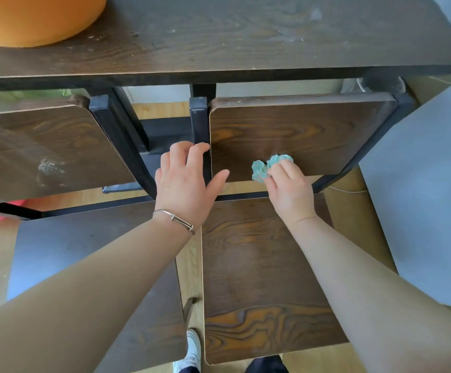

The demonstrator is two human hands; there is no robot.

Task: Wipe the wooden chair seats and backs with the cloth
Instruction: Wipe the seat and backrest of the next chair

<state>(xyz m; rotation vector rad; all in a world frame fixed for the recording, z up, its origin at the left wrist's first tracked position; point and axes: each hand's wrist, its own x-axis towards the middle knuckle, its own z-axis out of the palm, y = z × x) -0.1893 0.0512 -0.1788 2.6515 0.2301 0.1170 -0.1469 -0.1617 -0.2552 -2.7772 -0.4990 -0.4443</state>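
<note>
Friend: What is closest to you?
Me: My white shoe (193, 351), down on the floor, and the brown chair seat (259, 278) under my arms.
Friend: Where is the cloth?
Me: The blue-green cloth (262, 168) is bunched up in my right grip (290, 187) — my fingers pinch it and press it on the chair back (299, 130), near its low edge.
Friend: And your other one?
Me: My left grip (184, 181) is spread, with loosely bent fingers — it rests on the black frame (200, 122) beside that back.
Friend: What is past that?
Me: The dark table (219, 36), with a big orange round thing (30, 17) at its left end.
</note>
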